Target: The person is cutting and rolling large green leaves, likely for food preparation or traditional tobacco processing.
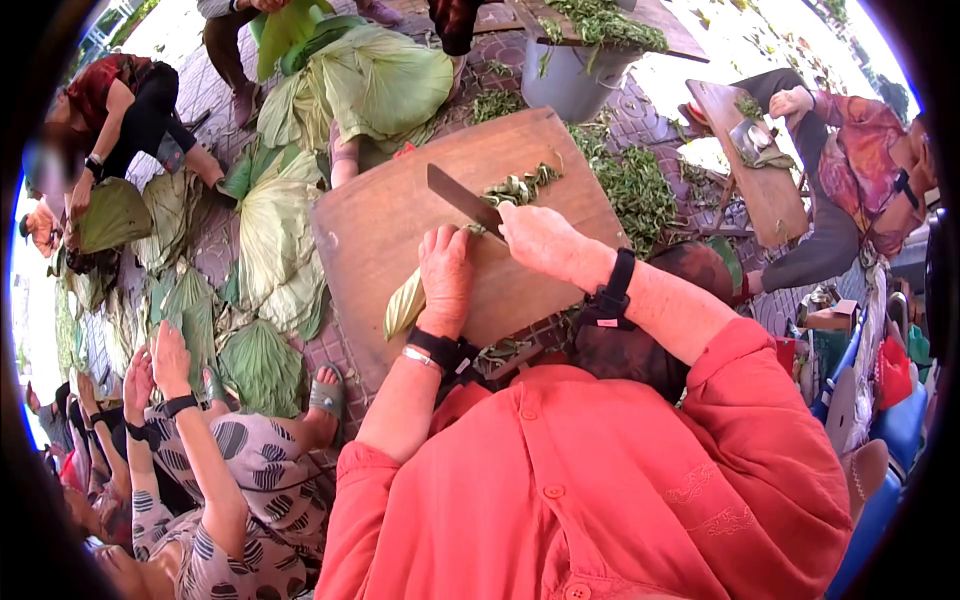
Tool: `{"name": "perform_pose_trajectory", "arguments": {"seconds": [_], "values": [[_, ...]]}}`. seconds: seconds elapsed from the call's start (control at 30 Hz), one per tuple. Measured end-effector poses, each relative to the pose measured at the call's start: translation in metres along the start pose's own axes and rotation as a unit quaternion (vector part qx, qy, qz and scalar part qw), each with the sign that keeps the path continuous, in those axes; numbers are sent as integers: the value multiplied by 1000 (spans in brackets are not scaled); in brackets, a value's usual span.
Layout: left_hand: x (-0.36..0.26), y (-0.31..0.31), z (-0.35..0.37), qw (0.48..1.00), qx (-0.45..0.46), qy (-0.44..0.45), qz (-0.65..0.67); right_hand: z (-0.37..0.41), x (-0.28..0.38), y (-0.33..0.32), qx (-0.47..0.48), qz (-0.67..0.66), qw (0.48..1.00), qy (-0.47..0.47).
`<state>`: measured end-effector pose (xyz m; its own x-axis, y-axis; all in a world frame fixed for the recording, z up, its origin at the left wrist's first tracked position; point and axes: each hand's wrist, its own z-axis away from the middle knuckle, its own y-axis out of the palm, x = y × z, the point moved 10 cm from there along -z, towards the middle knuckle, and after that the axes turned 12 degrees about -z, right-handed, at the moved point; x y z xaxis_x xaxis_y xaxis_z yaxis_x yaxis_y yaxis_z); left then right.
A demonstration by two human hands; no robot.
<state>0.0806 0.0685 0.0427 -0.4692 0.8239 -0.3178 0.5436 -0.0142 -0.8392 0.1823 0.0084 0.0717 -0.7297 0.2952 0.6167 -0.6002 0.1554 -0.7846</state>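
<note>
A wooden board (pixel 372 215) lies in front of me. My right hand (pixel 542 240) is closed around the handle of a broad knife (pixel 458 198), its blade pointing up and left over the board. Under my left hand (pixel 446 272) a rolled green leaf (pixel 404 306) is pressed down, one end sticking out toward the lower left. The cut end of the roll is beside the knife, partly hidden by my hands. A row of sliced leaf strips (pixel 522 187) lies just beyond the blade.
Large leaves (pixel 380 80) are piled beyond and left of the board. Shredded leaf (pixel 630 195) covers the ground to the right, near a grey bucket (pixel 570 75). A person at right sits by another wooden board (pixel 760 190). Other people sit at left.
</note>
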Motion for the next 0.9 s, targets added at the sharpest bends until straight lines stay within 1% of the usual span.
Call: {"name": "perform_pose_trajectory", "arguments": {"seconds": [0.1, 0.2, 0.4, 0.53, 0.6, 0.73, 0.9], "values": [[3, 1, 0, 999, -11, -10, 32, 11, 12, -8, 8, -6, 1000, -27], [6, 0, -1, 999, -5, -21, 43, 21, 21, -9, 27, 14, 999, -32], [6, -2, -1, 998, -13, -20, 59, 24, 31, -18, 38, 13, 999, -22], [9, 4, -1, 998, 4, -33, 61, 22, 31, -10, 61, 26, 998, -13], [9, 2, -1, 998, -3, -25, 55, 21, 28, -4, 67, 44, 997, -12], [9, 5, 0, 999, 5, -22, 42, 11, 37, 6, 69, 32, 996, -36], [8, 5, 4, 999, -20, 0, 44, -14, 29, 18, 36, 22, 997, -66]]}}
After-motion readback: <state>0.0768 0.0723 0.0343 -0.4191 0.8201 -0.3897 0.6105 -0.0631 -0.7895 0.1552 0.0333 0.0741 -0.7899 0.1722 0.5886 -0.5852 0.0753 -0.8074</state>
